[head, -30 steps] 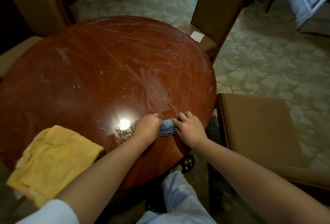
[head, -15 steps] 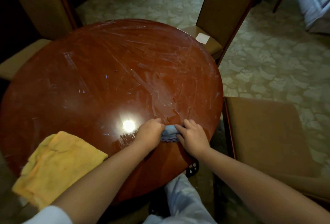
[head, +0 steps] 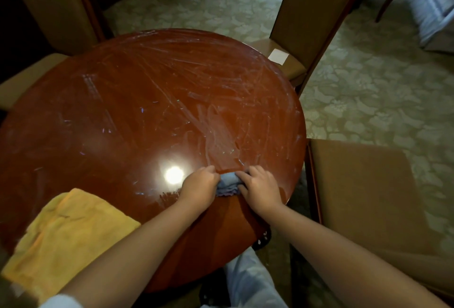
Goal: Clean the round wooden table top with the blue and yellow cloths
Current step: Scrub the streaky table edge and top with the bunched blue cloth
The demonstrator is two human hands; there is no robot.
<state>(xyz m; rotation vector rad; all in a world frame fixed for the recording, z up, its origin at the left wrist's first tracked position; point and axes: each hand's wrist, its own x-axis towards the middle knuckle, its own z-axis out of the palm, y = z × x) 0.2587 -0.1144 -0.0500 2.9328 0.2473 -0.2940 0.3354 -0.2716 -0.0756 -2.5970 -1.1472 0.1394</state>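
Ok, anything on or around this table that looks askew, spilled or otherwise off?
Nothing spilled or broken. The table top is streaked with pale smears, mostly on its far and right parts. The yellow cloth hangs over the near left edge. Both hands, left hand and right hand, hold the bunched blue cloth.

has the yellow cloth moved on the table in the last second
No. The yellow cloth lies at the same near-left spot on the table rim; only the camera shifted, so everything slid together in the head view.
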